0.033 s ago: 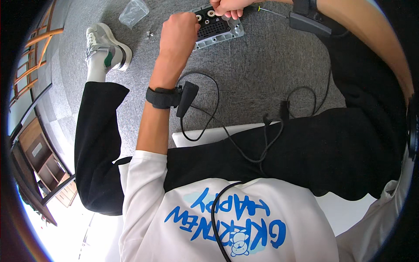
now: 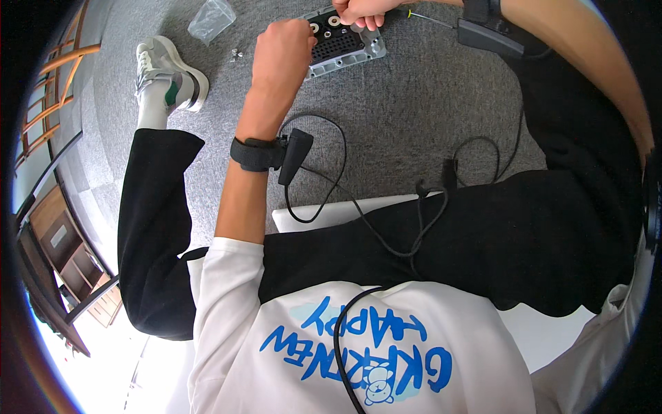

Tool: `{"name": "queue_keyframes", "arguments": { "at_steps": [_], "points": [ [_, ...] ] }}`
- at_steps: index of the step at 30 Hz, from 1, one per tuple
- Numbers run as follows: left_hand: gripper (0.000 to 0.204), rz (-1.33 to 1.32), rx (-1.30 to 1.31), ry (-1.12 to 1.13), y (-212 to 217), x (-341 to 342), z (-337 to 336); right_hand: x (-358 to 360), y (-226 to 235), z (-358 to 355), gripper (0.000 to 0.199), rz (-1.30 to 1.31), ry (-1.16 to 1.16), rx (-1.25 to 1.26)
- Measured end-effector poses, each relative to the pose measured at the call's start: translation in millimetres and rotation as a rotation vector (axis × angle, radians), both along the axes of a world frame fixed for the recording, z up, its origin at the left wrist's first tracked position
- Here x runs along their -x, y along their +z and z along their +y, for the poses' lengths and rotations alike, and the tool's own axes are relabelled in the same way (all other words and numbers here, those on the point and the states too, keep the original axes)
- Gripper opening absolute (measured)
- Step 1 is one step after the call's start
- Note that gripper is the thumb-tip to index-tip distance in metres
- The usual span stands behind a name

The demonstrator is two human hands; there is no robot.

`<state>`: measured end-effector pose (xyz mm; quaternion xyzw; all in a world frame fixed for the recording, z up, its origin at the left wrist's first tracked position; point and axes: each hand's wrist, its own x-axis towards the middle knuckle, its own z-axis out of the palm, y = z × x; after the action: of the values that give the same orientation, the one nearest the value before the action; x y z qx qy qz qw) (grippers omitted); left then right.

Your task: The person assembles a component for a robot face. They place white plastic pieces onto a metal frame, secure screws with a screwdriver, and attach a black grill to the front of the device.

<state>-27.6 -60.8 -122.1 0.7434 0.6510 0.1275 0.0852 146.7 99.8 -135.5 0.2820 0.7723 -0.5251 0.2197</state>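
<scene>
At the top edge, a silver metal housing [image 2: 345, 63] with a black perforated plate [image 2: 338, 45] lies on the carpet. Pale round rings [image 2: 334, 21] and small metal fittings sit on the black part. My left hand [image 2: 283, 58] is closed at the housing's left side, its fingertips hidden behind the knuckles. Over the far right part of the housing, my right hand [image 2: 360, 10] has thumb and fingers pinched together, partly cut off by the frame. What either hand grips does not show. A thin screwdriver [image 2: 432, 20] with a yellow-green band lies right of my right hand.
Left of the housing are small metal pieces [image 2: 236, 54] and a clear plastic bag [image 2: 211, 21]. Black cables [image 2: 345, 162] run from the wrist-worn devices across my lap. A white flat panel [image 2: 324, 215] lies before my legs. Wooden furniture [image 2: 65, 241] stands far left.
</scene>
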Motion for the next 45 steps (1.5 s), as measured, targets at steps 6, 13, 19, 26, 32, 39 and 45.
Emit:
{"name": "queue_keyframes", "arguments": {
  "at_steps": [6,13,19,26,32,39,45],
  "points": [
    [0.016,-0.036,-0.019,-0.029,-1,-3,-2,2,-1,-1,0.025,-0.001,0.001,0.007],
    [0.016,-0.107,-0.004,0.103,-4,-5,-6,3,-2,0,0.024,0.003,0.005,0.013],
    [0.018,-0.167,0.064,0.169,-10,2,-2,2,-3,0,0.023,0.008,0.001,0.02],
    [0.026,-0.234,0.225,0.206,-13,12,3,0,-2,-1,0.023,0.005,0.001,0.025],
    [0.026,-0.457,0.38,0.257,-8,22,7,-1,-1,-1,0.022,0.003,0.006,0.025],
    [0.031,-0.362,0.356,0.201,-12,25,8,0,-2,0,0.021,0.004,0.008,0.03],
    [0.029,-0.245,0.265,0.182,-17,14,7,-4,-4,0,0.021,-0.002,0.005,0.034]
  ]
}}
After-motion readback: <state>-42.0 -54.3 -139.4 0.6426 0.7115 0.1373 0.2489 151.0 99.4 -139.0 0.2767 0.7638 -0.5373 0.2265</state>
